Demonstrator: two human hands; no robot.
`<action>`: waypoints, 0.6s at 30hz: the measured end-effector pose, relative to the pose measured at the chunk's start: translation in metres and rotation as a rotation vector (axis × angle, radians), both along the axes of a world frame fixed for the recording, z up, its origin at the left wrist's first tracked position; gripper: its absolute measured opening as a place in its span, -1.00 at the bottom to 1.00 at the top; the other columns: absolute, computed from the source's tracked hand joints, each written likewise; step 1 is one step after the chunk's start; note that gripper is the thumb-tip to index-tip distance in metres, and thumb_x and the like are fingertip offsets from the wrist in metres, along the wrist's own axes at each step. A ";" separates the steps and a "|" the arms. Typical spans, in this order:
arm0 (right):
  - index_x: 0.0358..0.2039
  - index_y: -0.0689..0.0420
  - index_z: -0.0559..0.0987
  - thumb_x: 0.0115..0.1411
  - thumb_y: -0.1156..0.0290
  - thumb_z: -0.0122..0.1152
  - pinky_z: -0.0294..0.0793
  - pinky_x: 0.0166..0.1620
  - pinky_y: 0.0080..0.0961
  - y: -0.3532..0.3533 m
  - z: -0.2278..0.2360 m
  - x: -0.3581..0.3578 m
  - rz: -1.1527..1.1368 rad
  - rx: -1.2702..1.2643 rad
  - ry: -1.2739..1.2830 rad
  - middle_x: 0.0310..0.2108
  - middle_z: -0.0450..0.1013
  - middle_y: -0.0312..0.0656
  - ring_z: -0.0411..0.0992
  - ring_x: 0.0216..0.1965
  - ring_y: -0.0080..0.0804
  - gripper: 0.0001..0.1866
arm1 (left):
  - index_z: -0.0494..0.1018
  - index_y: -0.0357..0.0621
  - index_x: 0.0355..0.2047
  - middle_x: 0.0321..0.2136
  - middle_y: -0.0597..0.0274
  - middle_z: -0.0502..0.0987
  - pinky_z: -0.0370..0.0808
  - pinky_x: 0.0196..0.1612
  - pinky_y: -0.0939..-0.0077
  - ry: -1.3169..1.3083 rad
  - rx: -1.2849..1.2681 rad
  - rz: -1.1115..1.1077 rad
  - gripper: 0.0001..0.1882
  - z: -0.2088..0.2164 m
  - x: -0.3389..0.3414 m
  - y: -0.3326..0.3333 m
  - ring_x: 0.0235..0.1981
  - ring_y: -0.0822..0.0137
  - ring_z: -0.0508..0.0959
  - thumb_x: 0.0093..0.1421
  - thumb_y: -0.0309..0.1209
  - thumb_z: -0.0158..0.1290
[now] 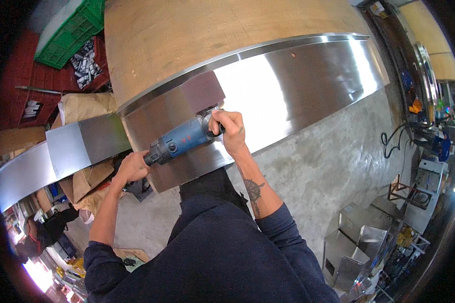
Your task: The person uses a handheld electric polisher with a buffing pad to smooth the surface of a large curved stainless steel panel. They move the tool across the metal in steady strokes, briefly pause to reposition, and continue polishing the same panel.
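A blue angle grinder [183,139] lies slantwise over a long, shiny sheet-metal panel [333,76]. My left hand [134,166] is closed round the black rear end of its body. Near the tool's head, my right hand [229,128] grips the front handle, fingers wrapped. The disc is mostly hidden behind the head and my right hand, so whether it touches the metal I cannot tell. The panel has a raised far edge and a small hole toward its right part. It rests on a wooden tabletop [227,25].
At the far left stand a green crate [68,35] and red crates [45,81] with small metal pieces. A second metal strip [65,149] lies left, beside brown paper. Metal boxes [346,247] stand on the concrete floor [308,146] at right, and a black hose [397,141] lies farther up.
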State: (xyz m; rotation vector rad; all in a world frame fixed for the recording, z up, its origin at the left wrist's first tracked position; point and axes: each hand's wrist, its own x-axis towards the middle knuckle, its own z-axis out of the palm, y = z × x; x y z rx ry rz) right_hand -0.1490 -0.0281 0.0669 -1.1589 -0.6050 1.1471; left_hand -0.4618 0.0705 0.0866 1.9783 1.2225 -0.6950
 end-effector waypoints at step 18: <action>-0.76 0.22 0.42 0.31 0.30 0.02 0.33 -0.27 -0.42 -0.024 -0.008 0.163 0.000 -0.002 0.017 -0.71 0.34 -0.18 0.32 -0.53 -0.39 -0.51 | 0.57 -0.25 -0.08 -0.35 -0.30 0.61 0.52 -0.07 -0.06 -0.139 0.089 0.035 -0.43 -0.016 0.150 -0.033 -0.21 -0.30 0.60 -0.20 -0.37 0.11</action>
